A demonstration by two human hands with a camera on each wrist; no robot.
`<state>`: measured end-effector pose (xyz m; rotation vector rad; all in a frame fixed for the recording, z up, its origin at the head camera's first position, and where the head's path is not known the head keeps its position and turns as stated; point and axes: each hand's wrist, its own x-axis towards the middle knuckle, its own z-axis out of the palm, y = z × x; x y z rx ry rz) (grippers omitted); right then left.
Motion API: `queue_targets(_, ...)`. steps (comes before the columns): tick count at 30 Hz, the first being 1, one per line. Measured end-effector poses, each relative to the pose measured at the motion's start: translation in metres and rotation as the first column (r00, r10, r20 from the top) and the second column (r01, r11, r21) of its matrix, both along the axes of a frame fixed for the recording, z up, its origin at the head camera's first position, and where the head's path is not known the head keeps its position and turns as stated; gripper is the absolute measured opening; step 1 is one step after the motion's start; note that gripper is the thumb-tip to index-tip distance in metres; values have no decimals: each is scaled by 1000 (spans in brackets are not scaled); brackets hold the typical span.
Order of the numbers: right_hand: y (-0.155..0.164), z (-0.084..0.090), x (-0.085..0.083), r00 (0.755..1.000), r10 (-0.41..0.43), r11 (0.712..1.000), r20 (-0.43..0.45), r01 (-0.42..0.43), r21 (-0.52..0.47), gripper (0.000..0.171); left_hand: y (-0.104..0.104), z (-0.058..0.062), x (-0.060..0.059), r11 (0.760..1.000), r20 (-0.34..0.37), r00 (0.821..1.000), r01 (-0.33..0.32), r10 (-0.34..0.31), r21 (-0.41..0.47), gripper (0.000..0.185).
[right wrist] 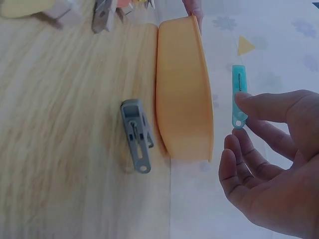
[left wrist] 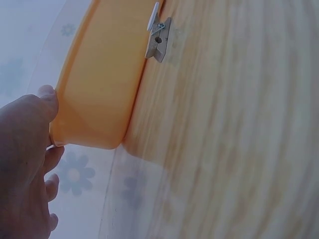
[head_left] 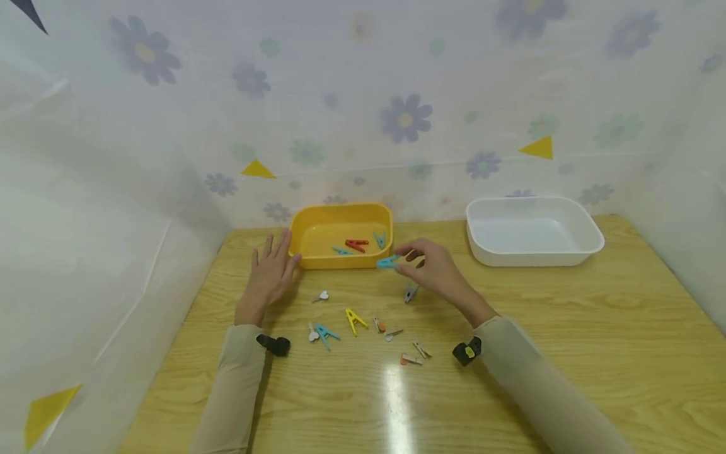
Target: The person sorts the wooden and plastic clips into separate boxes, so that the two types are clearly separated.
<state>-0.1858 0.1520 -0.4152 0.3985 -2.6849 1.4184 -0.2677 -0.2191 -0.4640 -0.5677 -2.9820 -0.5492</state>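
teal clothespin (head_left: 388, 262): small plastic peg, pinched at one end between right hand (head_left: 435, 272) fingertips, lifted off the table, jutting toward the left hand | yellow tray (head_left: 342, 235): shallow rounded plastic tub, upright, left hand (head_left: 271, 274) flat against its near-left corner, right hand just beside its near-right rim

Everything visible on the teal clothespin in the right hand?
The teal clothespin looks like plastic: a slim, flat body with a small hole at one end and a thin metal spring line along its side. The right hand pinches it by the holed end. It is lifted clear of the table, at the near rim of the yellow tray.
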Motion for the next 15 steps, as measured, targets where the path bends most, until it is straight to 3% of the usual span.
queue_targets(15, -37, 1, -22, 998, -21, 999, -54, 19, -27, 26, 0, 0, -1, 1000, -7, 1000, -4, 4, -6, 69)
